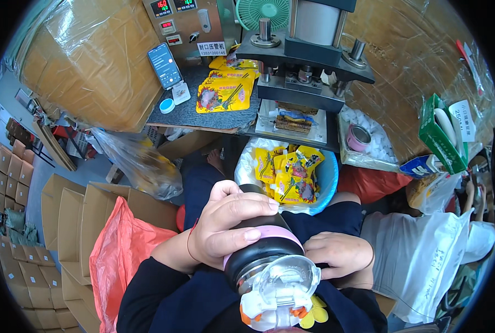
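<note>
A large water bottle (269, 247) is tilted across my lap, its black body pointing away and a pink band round its neck. Its clear lid (286, 283), with a transparent spout and orange parts, lies closest to my body. My left hand (222, 225) wraps round the bottle's body from the left, thumb along the pink band. Close against the bottle's right side, my right hand (339, 252) is closed with curled fingers; the bottle partly covers them, and what they hold cannot be made out. Beyond the bottle, a blue basket (329, 177) holds several yellow pouches (294, 188).
Ahead stands a press machine (308, 61) beside a worktop (197, 119) with yellow packets (223, 91), a phone (165, 65) and a small round lid (167, 105). Cardboard boxes (72, 222) and a red bag (117, 255) are at left; a white sack (419, 250) lies right.
</note>
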A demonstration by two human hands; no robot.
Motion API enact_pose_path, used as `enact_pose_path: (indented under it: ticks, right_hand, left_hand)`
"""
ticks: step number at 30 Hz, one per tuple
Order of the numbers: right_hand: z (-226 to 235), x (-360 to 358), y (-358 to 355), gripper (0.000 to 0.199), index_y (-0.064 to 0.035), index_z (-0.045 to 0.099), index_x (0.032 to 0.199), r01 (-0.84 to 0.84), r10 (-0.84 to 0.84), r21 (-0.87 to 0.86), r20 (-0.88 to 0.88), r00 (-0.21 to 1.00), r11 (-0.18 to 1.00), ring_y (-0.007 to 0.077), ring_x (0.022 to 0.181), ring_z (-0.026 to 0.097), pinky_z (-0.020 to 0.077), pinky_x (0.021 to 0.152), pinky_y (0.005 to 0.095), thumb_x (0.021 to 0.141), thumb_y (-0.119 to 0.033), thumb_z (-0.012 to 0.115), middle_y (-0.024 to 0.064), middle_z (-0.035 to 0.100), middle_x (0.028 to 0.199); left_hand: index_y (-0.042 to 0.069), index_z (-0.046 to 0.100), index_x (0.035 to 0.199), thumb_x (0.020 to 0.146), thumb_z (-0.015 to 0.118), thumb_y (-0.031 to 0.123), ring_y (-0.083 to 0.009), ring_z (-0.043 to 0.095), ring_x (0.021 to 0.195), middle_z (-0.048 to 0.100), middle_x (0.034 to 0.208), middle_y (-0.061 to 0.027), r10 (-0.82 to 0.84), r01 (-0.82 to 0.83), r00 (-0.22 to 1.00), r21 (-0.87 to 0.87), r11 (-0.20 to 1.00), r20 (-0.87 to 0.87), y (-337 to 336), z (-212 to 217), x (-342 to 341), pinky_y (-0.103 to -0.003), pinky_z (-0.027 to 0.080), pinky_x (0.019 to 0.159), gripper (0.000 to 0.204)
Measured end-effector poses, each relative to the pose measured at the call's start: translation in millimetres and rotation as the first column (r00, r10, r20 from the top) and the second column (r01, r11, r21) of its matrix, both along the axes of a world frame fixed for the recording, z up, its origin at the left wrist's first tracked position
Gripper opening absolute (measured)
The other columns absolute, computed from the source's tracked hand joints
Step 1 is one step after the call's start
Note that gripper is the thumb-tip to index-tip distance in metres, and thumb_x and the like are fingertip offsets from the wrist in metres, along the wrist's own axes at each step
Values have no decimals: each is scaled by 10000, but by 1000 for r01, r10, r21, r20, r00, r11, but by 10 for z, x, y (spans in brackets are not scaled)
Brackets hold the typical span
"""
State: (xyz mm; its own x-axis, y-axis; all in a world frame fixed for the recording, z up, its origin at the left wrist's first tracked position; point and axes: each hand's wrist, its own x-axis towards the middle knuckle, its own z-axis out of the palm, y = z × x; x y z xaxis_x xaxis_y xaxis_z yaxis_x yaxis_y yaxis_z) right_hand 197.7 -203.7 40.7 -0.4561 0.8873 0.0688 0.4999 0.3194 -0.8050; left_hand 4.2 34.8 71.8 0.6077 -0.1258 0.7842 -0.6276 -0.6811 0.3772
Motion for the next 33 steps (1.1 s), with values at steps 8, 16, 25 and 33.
enact_pose_path:
  ticks: [8,16,25,33]
  right_hand:
    - [10,0,29,394,-40,641,1164,19,-18,24,-31,999,1000,314,979,637,514,832,413,892,-304,749,119,647,1071]
    - [12,7,95,386,-32,653,1139,76,-73,58,-54,996,995,312,975,642,514,836,405,893,-314,750,120,652,1072]
    - [121,-123,188,682,-34,680,1192,578,-432,340,-417,799,741,297,1086,593,443,967,409,945,-655,542,126,626,1139]
    - [366,-305,573,1066,69,606,1235,570,-271,453,-568,777,685,337,1064,613,495,930,446,853,-871,283,213,638,1126]
  left_hand:
    - [221,462,1336,882,741,331,-295,700,1045,640,1247,-183,-14,15,993,5,1000,-118,23,-12,-48,-434,368,855,545]
    - [225,459,1345,877,744,326,-300,701,1046,634,1259,-186,-33,32,995,-6,999,-97,30,-44,-32,-430,364,849,557]
    - [132,441,1367,826,792,349,-321,677,1048,638,1242,-204,-101,96,994,-118,988,-33,-61,-169,51,-436,358,828,681]
    - [60,452,1432,484,970,443,-313,607,1157,614,1288,-141,-99,0,944,-301,954,-314,-106,-475,81,-402,406,1014,1147]
